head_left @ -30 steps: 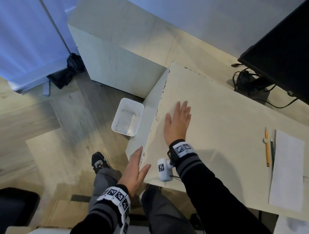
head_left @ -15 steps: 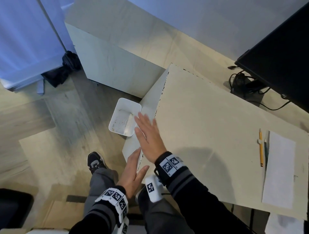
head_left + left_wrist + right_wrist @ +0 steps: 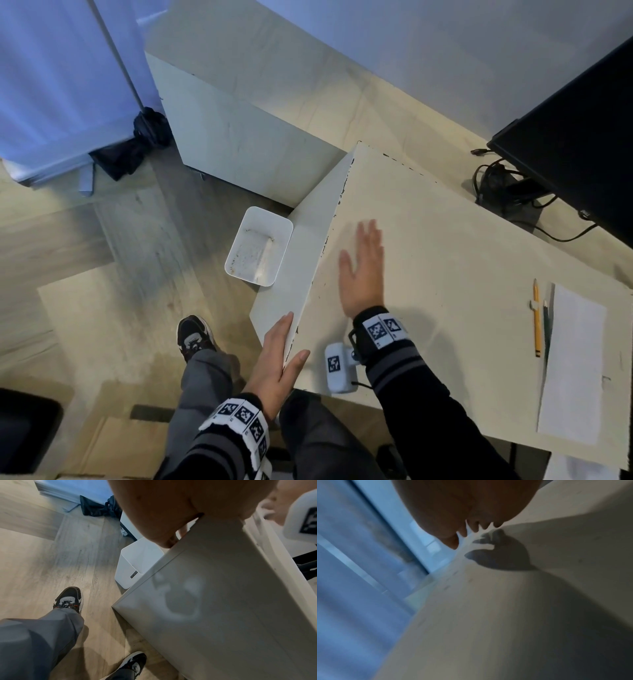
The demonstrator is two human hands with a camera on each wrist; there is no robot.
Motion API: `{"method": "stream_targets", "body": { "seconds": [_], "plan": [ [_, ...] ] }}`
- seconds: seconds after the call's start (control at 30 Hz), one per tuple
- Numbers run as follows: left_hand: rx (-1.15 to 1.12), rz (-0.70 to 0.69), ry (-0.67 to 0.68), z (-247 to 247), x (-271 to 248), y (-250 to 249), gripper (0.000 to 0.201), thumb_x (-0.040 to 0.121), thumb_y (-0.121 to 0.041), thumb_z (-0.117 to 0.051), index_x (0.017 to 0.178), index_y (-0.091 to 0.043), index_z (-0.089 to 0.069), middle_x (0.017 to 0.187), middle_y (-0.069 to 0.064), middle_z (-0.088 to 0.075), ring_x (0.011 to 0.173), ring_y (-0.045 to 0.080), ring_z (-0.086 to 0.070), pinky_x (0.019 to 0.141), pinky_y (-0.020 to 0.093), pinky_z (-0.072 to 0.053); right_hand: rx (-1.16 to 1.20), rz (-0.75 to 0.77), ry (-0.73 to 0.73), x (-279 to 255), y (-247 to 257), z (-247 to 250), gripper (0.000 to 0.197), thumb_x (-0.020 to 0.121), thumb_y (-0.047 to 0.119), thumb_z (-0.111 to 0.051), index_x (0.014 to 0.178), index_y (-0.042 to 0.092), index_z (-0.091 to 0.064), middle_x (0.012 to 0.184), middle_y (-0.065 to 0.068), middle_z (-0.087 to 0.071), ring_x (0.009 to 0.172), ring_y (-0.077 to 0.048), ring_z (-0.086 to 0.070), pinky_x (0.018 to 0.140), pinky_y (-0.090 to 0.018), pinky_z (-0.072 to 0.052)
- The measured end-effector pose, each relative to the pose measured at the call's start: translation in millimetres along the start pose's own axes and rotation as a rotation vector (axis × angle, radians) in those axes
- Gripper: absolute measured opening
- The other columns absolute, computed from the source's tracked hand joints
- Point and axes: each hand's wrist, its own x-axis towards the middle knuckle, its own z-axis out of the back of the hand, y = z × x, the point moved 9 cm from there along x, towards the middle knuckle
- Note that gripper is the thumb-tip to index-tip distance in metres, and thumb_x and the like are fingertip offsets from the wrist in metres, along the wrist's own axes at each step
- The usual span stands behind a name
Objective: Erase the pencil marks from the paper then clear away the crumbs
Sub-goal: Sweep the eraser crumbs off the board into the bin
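A large cream sheet of paper (image 3: 445,274) covers the table. Its left part folds down over the table edge as a flap (image 3: 308,246) above a white bin (image 3: 260,245) on the floor. Dark crumbs (image 3: 323,246) dot the fold line. My left hand (image 3: 281,359) pinches the flap's near corner, thumb on top and fingers underneath; in the left wrist view the left hand (image 3: 163,513) sits over the flap (image 3: 214,615). My right hand (image 3: 363,270) lies flat and blurred on the sheet just right of the fold, fingers straight, holding nothing.
A yellow pencil (image 3: 536,318) and a narrow white paper (image 3: 575,363) lie at the table's right. A black monitor (image 3: 582,144) with cables (image 3: 496,185) stands at the back right. A white cabinet (image 3: 239,137) is behind the bin. My shoe (image 3: 193,335) is on the floor.
My right hand swept left past the fold toward the bin, then came back right onto the sheet. The left hand kept its hold on the flap.
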Motion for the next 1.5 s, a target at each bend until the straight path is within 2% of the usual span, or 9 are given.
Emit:
{"method": "stream_targets", "body": {
  "seconds": [0.1, 0.27, 0.43, 0.6, 0.77, 0.93, 1.1, 1.23, 1.5],
  "plan": [
    [-0.010, 0.007, -0.003, 0, 1, 1, 0.075, 0.090, -0.071, -0.039, 0.152, -0.044, -0.007, 0.159, -0.019, -0.015, 0.144, -0.008, -0.014, 0.121, 0.030, -0.019, -0.229, -0.229, 0.016, 2, -18, -1, 0.065, 0.104, 0.040, -0.028, 0.157, 0.011, -0.002, 0.164, -0.008, 0.012, 0.151, -0.026, 0.012, 0.123, -0.044, 0.004],
    [-0.008, 0.006, -0.012, 0, 2, 2, 0.079, 0.090, -0.070, -0.039, 0.156, -0.037, -0.009, 0.160, -0.018, -0.015, 0.145, -0.007, -0.012, 0.121, 0.030, -0.018, -0.229, 0.261, 0.232, -14, 44, -29, 0.066, 0.103, 0.046, -0.026, 0.157, 0.019, 0.001, 0.162, 0.002, 0.019, 0.149, -0.016, 0.021, 0.120, -0.032, 0.014],
    [-0.008, 0.005, -0.012, 0, 1, 1, 0.079, 0.090, -0.070, -0.039, 0.155, -0.037, -0.009, 0.159, -0.019, -0.016, 0.145, -0.007, -0.014, 0.121, 0.030, -0.019, -0.126, -0.245, 0.041, 19, -14, 7, 0.063, 0.105, 0.041, -0.024, 0.157, 0.014, -0.002, 0.164, 0.000, 0.013, 0.151, -0.021, 0.014, 0.122, -0.038, 0.008],
    [-0.003, 0.006, -0.014, 0, 2, 4, 0.079, 0.090, -0.070, -0.039, 0.156, -0.038, -0.009, 0.159, -0.019, -0.016, 0.145, -0.006, -0.014, 0.121, 0.032, -0.019, -0.113, 0.372, 0.296, 4, 65, -29, 0.054, 0.106, 0.038, -0.026, 0.156, 0.018, -0.021, 0.165, 0.003, -0.005, 0.151, -0.014, 0.007, 0.123, -0.033, 0.007],
    [-0.006, 0.001, -0.018, 0, 2, 2, 0.080, 0.088, -0.071, -0.038, 0.155, -0.039, -0.009, 0.158, -0.019, -0.017, 0.143, -0.009, -0.015, 0.118, 0.027, -0.018, -0.021, -0.306, -0.012, 43, -25, 26, 0.062, 0.105, 0.042, -0.030, 0.157, 0.017, -0.009, 0.165, 0.000, 0.007, 0.151, -0.019, 0.009, 0.124, -0.040, 0.003],
    [-0.004, -0.009, -0.032, 0, 3, 5, 0.079, 0.088, -0.068, -0.040, 0.154, -0.037, -0.010, 0.157, -0.018, -0.018, 0.143, -0.009, -0.014, 0.119, 0.026, -0.017, 0.000, 0.320, 0.328, 10, 40, -5, 0.044, 0.102, 0.042, -0.044, 0.144, 0.033, -0.044, 0.159, 0.017, -0.012, 0.149, -0.004, 0.001, 0.123, -0.028, -0.002],
    [-0.017, -0.003, -0.037, 0, 3, 8, 0.079, 0.088, -0.068, -0.042, 0.154, -0.038, -0.011, 0.158, -0.015, -0.019, 0.145, -0.006, -0.016, 0.120, 0.030, -0.018, 0.231, -0.342, -0.314, 12, -106, 106, 0.044, 0.103, 0.027, -0.048, 0.145, 0.017, -0.044, 0.159, 0.003, -0.025, 0.145, -0.008, -0.024, 0.118, -0.019, -0.020],
    [-0.009, -0.014, -0.065, 2, 3, 1, 0.070, 0.086, -0.069, -0.042, 0.145, -0.049, -0.010, 0.155, -0.014, -0.023, 0.142, -0.010, -0.019, 0.118, 0.024, -0.019, 0.046, -0.833, -0.244, -14, -180, 99, 0.059, 0.106, 0.039, -0.023, 0.156, 0.007, -0.015, 0.164, -0.014, -0.003, 0.151, -0.029, -0.004, 0.122, -0.041, -0.007],
    [-0.055, -0.016, -0.021, 0, 1, 8, 0.079, 0.082, -0.071, -0.046, 0.149, -0.045, -0.013, 0.156, -0.008, -0.026, 0.143, -0.001, -0.023, 0.120, 0.033, -0.021, 0.326, 0.137, 0.188, -17, 74, -34, 0.042, 0.105, 0.033, -0.039, 0.147, 0.026, -0.042, 0.155, 0.010, -0.034, 0.144, 0.004, -0.021, 0.120, -0.020, -0.008]
  ]
}}
